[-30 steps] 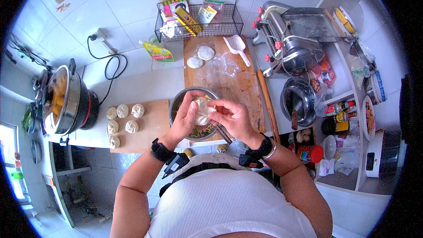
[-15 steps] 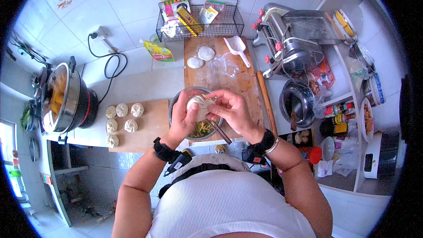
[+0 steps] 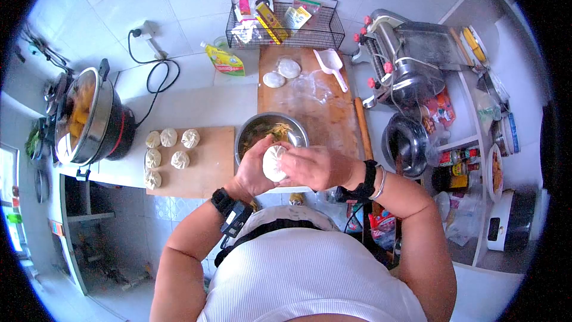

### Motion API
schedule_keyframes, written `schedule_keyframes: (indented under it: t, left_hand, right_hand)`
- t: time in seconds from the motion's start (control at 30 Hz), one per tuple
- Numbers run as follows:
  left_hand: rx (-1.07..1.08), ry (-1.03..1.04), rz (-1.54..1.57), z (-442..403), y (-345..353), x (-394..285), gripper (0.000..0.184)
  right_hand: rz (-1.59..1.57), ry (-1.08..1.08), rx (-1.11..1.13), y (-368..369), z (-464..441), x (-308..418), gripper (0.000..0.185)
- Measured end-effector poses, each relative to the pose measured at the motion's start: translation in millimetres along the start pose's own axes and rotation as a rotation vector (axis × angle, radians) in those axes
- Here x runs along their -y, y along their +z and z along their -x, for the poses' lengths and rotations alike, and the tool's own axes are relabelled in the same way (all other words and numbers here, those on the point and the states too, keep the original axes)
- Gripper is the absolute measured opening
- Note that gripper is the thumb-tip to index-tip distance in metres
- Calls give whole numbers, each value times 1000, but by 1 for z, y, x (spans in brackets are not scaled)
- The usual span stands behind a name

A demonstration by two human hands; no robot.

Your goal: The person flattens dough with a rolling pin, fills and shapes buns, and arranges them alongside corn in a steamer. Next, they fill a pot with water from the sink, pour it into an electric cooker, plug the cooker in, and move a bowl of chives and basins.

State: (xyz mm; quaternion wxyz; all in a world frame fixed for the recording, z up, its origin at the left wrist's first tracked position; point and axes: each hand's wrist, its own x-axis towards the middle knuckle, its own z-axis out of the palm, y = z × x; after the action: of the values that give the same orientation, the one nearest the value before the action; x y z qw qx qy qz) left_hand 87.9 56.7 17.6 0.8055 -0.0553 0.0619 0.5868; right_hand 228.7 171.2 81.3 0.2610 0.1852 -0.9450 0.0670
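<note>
A pleated, white filled bun (image 3: 274,164) sits between my hands, in front of the metal bowl (image 3: 240,142). My left hand (image 3: 254,172) is closed around its left side and underside. Against its right side press the fingers of my right hand (image 3: 314,168), slightly blurred. Yellowish shredded filling (image 3: 277,130) shows inside the bowl, along with a shiny spoon-like piece. Several pleated buns (image 3: 180,159) stand on the smaller wooden board to the left. Two flat dough rounds (image 3: 289,68) lie at the back of the larger floured board (image 3: 277,96).
A steamer pot (image 3: 83,120) stands far left. A white scoop (image 3: 330,67) lies on the larger board, a rolling pin (image 3: 363,128) along its right edge. Behind are a wire basket (image 3: 285,34) and yellow pouch (image 3: 224,59); right, a dough-rolling machine (image 3: 411,53) and dark bowl (image 3: 405,143).
Both hands have lowered the bun toward me, off the bowl's middle. My right hand has shifted from pinching its top to its side. The brown stick at the bowl no longer shows. The view has shifted.
</note>
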Motion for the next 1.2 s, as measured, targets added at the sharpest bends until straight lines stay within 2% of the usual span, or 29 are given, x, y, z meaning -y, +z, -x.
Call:
schedule_keyframes:
  t: [0.03, 0.1, 0.13, 0.2, 0.27, 0.4, 0.47, 0.5, 0.57, 0.6, 0.63, 0.7, 0.73, 0.83, 1.0, 1.03, 1.1, 1.17, 1.2]
  left_hand:
    - [1, 7, 4, 1, -5, 0, 50]
    - [161, 25, 31, 4, -7, 0, 53]
    - [162, 32, 34, 7, -4, -1, 53]
    - [-3, 92, -15, 13, 2, 0, 57]
    - [-22, 127, -5, 18, 4, 0, 59]
    - [-30, 143, 68, 28, 0, -2, 65]
    - [13, 160, 65, 35, -5, -5, 66]
    - [55, 179, 56, 39, -7, -8, 68]
    - [47, 167, 190, 46, -10, -14, 71]
    - [112, 170, 187, 49, -10, -15, 72]
    - [177, 170, 182, 52, -11, -17, 73]
    - [180, 161, 160, 55, -15, -20, 74]
    - [159, 163, 102, 56, -17, -20, 74]
    - [119, 167, 93, 62, -30, -20, 73]
    - [-109, 153, 51, 89, -89, -33, 69]
    - [-170, 141, 35, 99, -97, -37, 68]
    - [-155, 168, 75, 124, -113, -45, 64]
    - [-481, 295, -41, 153, -127, -50, 57]
    - [-526, 339, 35, 168, -135, -52, 50]
  right_hand:
    - [233, -261, -63, 5, 0, 0, 18]
    - [211, -259, -49, 9, -1, 5, 18]
    - [204, -232, -25, 10, -3, 7, 20]
    - [195, -209, 2, 13, -8, 13, 22]
    - [116, -79, 61, 18, -15, 20, 24]
    - [-51, 35, 87, 30, -17, 27, 30]
    - [-363, 200, 131, 34, -21, 24, 34]
    - [-362, 202, 134, 30, -25, 27, 34]
    - [-514, 631, -60, 18, -37, 35, 41]
    - [-586, 756, -45, 20, -39, 37, 50]
    - [-586, 759, -40, 22, -43, 39, 50]
    - [-787, 920, 84, 28, -57, 47, 63]
    - [-628, 813, 92, 39, -55, 49, 79]
    - [-526, 827, 201, 63, -65, 55, 84]
    - [-746, 933, 242, 139, -60, 58, 62]
    - [-753, 923, 253, 154, -62, 58, 62]
    - [-730, 1025, 259, 188, -68, 56, 60]
    - [-714, 983, 183, 216, -85, 51, 55]
    - [-600, 975, 175, 236, -91, 46, 52]
